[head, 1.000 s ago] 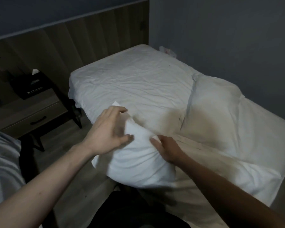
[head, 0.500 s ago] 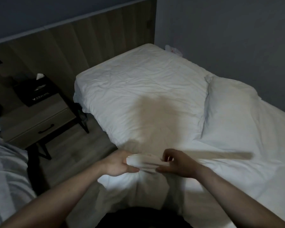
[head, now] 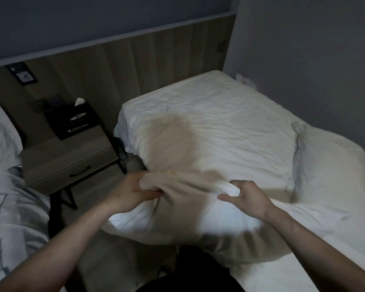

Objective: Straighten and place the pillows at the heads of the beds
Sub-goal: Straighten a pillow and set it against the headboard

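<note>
While the room sits dim, the person holds a white pillow at the near edge of the bed, well short of the wooden headboard. The left hand pinches a bunched fold at the pillow's upper left corner, fingers curled in; the right hand clamps the upper right edge, thumb under, fingers over. The hands stand apart, one at each end of the top edge. The pillow's lower part blurs into shadow, and its bottom edge is hard to separate from the sheet. A rumpled duvet lies on the bed's right side, cut off by the frame. Left of the bed stands a bedside table carrying a black tissue box. A second bed is only partly in view at far left.
</note>
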Demonstrator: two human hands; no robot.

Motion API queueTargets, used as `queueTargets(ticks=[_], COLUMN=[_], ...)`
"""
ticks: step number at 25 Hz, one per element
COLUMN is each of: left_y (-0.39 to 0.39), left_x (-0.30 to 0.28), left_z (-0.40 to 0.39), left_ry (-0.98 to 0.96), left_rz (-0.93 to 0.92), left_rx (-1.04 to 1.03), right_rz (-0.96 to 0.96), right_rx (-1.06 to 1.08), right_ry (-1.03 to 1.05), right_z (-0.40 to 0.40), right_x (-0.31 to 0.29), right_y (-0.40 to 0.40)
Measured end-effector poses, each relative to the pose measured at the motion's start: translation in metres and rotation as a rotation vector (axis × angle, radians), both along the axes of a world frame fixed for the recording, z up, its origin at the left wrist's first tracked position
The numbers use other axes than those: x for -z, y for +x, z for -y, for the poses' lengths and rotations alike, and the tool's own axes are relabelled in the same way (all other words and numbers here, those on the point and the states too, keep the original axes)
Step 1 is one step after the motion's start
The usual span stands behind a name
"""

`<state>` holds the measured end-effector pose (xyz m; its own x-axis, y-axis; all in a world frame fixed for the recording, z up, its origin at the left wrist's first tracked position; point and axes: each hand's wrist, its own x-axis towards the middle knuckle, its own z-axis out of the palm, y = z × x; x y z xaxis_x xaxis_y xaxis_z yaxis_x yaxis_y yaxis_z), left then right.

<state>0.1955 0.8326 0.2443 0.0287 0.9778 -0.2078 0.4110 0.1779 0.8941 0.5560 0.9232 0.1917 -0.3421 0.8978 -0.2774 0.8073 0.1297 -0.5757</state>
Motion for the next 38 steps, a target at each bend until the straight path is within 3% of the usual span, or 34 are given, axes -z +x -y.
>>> queueTargets(ticks=[6,10,14,17,21,25,30,38], left_y=[-0.084,-0.137,-0.179,-0.205,-0.239,-0.288,-0.328,-0.381], left_x=[-0.021,-0.018,-0.018,-0.010,0.000,0.018,0.027,0.049], left_z=[-0.074,-0.118,-0.157,-0.182,-0.217,-0.249,-0.279,-0.332], left_ry=[0.019,-0.016,0.063,0.103,-0.011,-0.043,-0.112,-0.134], left_rz=[-0.234,-0.258,-0.235,-0.383,-0.394,-0.564,-0.572,-0.433], left_rx=[-0.120,-0.233,-0.347,-0.386,-0.326,-0.371,-0.439,-0.548], right_rz=[-0.169,-0.290,-0.293,-0.280,-0.216,-0.187,-0.160,-0.120], right_rx=[-0.011,-0.061,-0.177,-0.269,-0.328,-0.369,-0.380,-0.441], right_ry=[0.071,0.047,0.045,0.078,0.092,0.077,0.023,0.068], right_z=[-0.105,-0.186,-0.250,-0.288,-0.340,-0.372,-0.408,-0.495], right_x=[-0.017,-0.025,-0.027,-0.025,-0.027,-0.022,-0.010,0.005], right_y=[-0.099,-0.161,-0.216,-0.256,-0.312,-0.359,-0.409,-0.487])
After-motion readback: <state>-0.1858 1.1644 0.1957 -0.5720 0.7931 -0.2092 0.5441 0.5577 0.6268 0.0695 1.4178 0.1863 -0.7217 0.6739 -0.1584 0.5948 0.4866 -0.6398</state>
